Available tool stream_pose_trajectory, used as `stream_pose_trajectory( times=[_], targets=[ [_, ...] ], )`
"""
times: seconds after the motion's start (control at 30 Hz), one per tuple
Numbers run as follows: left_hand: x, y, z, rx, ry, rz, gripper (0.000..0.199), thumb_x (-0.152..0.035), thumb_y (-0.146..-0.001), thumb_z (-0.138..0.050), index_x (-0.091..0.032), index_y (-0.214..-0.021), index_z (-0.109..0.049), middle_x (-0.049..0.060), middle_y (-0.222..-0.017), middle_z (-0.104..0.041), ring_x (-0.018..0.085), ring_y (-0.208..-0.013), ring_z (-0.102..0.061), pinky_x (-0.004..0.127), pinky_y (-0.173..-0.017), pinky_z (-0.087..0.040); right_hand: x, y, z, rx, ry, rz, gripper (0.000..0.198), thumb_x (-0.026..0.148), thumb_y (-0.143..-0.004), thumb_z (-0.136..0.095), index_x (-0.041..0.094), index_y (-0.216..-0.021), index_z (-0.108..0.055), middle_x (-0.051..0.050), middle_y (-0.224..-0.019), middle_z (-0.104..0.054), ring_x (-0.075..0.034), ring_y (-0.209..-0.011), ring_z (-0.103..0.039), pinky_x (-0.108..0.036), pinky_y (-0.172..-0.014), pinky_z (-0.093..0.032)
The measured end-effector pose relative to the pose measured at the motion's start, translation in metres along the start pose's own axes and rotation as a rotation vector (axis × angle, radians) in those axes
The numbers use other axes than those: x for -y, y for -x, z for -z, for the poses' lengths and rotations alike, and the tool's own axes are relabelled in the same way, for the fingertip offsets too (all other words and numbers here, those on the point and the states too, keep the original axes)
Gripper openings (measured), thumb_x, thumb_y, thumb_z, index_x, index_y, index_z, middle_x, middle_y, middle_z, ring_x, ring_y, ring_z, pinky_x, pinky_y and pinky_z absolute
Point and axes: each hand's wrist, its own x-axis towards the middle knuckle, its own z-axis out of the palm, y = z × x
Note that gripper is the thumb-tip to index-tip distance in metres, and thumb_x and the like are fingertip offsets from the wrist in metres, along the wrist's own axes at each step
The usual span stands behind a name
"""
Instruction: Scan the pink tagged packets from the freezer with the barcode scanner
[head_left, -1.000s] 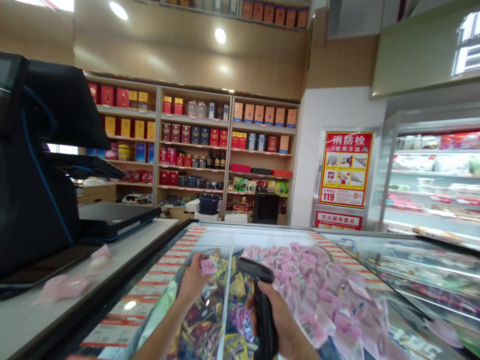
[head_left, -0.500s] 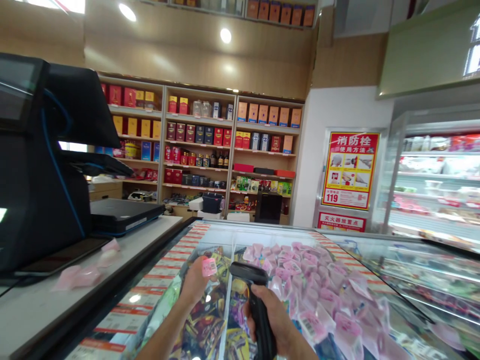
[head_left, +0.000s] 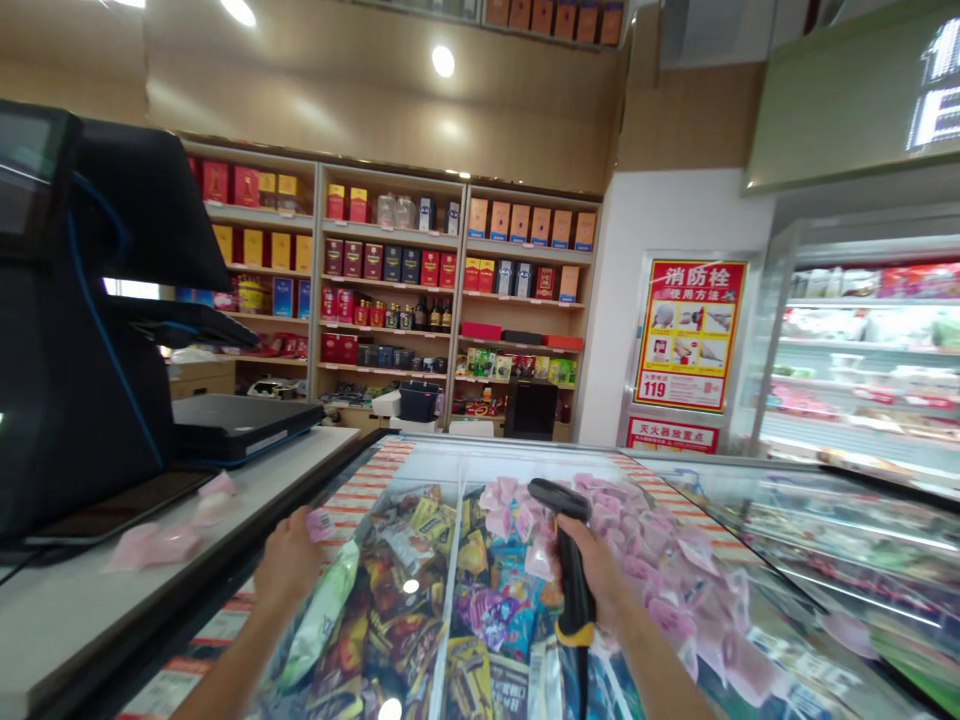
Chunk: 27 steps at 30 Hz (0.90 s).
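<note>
Gripping a black barcode scanner (head_left: 568,545) at lower centre of the frame, the right hand (head_left: 600,570) is closed around its handle above the glass-topped freezer (head_left: 750,560). The left hand (head_left: 289,560), lower left, pinches a small pink packet (head_left: 321,523) near the counter (head_left: 90,620) edge. More pink packets (head_left: 161,540) lie on that counter beside the till (head_left: 82,330).

Shop: stocked shelves (head_left: 390,280), checkout terminal (head_left: 82,310), chest freezer (head_left: 525,590) of packaged goods.
</note>
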Motion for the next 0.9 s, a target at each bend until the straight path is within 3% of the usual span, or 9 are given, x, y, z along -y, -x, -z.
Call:
stream_pose_trajectory(
  times=[0.13, 0.23, 0.3, 0.4, 0.5, 0.57, 0.73, 0.8, 0.9],
  targets=[
    [-0.005, 0.003, 0.006, -0.04, -0.07, 0.005, 0.048, -0.015, -0.067, -0.039, -0.01, -0.114, -0.036, 0.015, -0.116, -0.044, 0.031, -0.102, -0.043, 0.038, -0.079, -0.036, 0.006, -0.004, 0.026, -0.065, -0.021, -0.013, 0.025, 0.039, -0.064, -0.054, 0.015, -0.07, -0.05, 0.004, -0.043, -0.051, -0.007, -0.03, -0.044, -0.018, -0.029, -0.035],
    [-0.028, 0.01, 0.004, -0.089, -0.095, 0.008, 0.054, -0.02, -0.065, -0.044, -0.007, -0.116, -0.034, 0.022, -0.124, -0.031, 0.036, -0.111, -0.031, 0.047, -0.085, -0.029, 0.005, -0.003, 0.033, -0.047, -0.067, -0.03, 0.024, 0.039, -0.065, -0.053, 0.016, -0.071, -0.05, 0.004, -0.045, -0.052, -0.007, -0.031, -0.044, -0.018, -0.029, -0.036],
    [-0.052, 0.017, -0.001, -0.085, -0.085, -0.035, 0.054, -0.019, -0.065, -0.044, -0.007, -0.116, -0.034, 0.022, -0.125, -0.03, 0.035, -0.115, -0.027, 0.047, -0.088, -0.025, 0.004, -0.002, 0.031, -0.029, -0.064, -0.027, 0.024, 0.039, -0.065, -0.054, 0.016, -0.07, -0.05, 0.004, -0.046, -0.052, -0.007, -0.032, -0.045, -0.019, -0.03, -0.037],
    [-0.093, 0.029, -0.016, -0.018, -0.032, -0.187, 0.053, -0.018, -0.065, -0.043, -0.013, -0.117, -0.035, 0.014, -0.127, -0.032, 0.026, -0.115, -0.032, 0.037, -0.093, -0.024, 0.001, 0.0, 0.026, 0.009, -0.059, -0.025, 0.026, 0.04, -0.065, -0.054, 0.015, -0.071, -0.05, 0.002, -0.049, -0.053, -0.008, -0.033, -0.046, -0.02, -0.03, -0.038],
    [-0.134, 0.043, -0.035, 0.073, 0.038, -0.286, 0.055, -0.015, -0.063, -0.045, -0.013, -0.117, -0.035, 0.015, -0.126, -0.034, 0.026, -0.113, -0.034, 0.038, -0.092, -0.025, -0.001, 0.0, 0.023, 0.028, -0.063, -0.015, 0.027, 0.04, -0.065, -0.054, 0.015, -0.074, -0.049, 0.002, -0.05, -0.054, -0.008, -0.034, -0.046, -0.019, -0.03, -0.038],
    [-0.158, 0.05, -0.049, 0.165, 0.1, -0.404, 0.058, -0.01, -0.06, -0.045, -0.014, -0.117, -0.037, 0.011, -0.125, -0.038, 0.019, -0.113, -0.036, 0.028, -0.092, -0.027, -0.003, 0.0, 0.022, 0.025, -0.045, -0.011, 0.027, 0.041, -0.065, -0.053, 0.015, -0.073, -0.049, 0.003, -0.05, -0.054, -0.008, -0.033, -0.045, -0.019, -0.029, -0.037],
    [-0.196, 0.057, -0.073, 0.337, 0.227, -0.645, 0.068, 0.002, -0.054, -0.045, -0.026, -0.116, -0.04, 0.0, -0.125, -0.04, 0.012, -0.112, -0.038, 0.02, -0.09, -0.029, -0.004, -0.001, 0.021, 0.027, -0.012, -0.017, 0.03, 0.043, -0.065, -0.053, 0.015, -0.073, -0.048, 0.002, -0.05, -0.054, -0.008, -0.032, -0.045, -0.02, -0.029, -0.038],
    [-0.201, 0.057, -0.078, 0.373, 0.256, -0.661, 0.056, 0.002, -0.056, -0.047, -0.026, -0.105, -0.05, 0.0, -0.115, -0.05, 0.013, -0.105, -0.045, 0.022, -0.086, -0.032, -0.005, -0.001, 0.022, 0.046, -0.013, -0.011, 0.031, 0.044, -0.064, -0.053, 0.015, -0.071, -0.047, 0.003, -0.05, -0.054, -0.008, -0.031, -0.045, -0.02, -0.029, -0.038],
    [-0.196, 0.053, -0.082, 0.355, 0.287, -0.579, 0.023, -0.011, -0.069, -0.049, -0.018, -0.089, -0.055, 0.003, -0.096, -0.057, 0.014, -0.089, -0.052, 0.03, -0.08, -0.037, -0.004, -0.001, 0.022, 0.054, -0.022, -0.043, 0.031, 0.044, -0.064, -0.053, 0.015, -0.071, -0.048, 0.003, -0.049, -0.054, -0.008, -0.031, -0.045, -0.02, -0.029, -0.037]
  ],
)
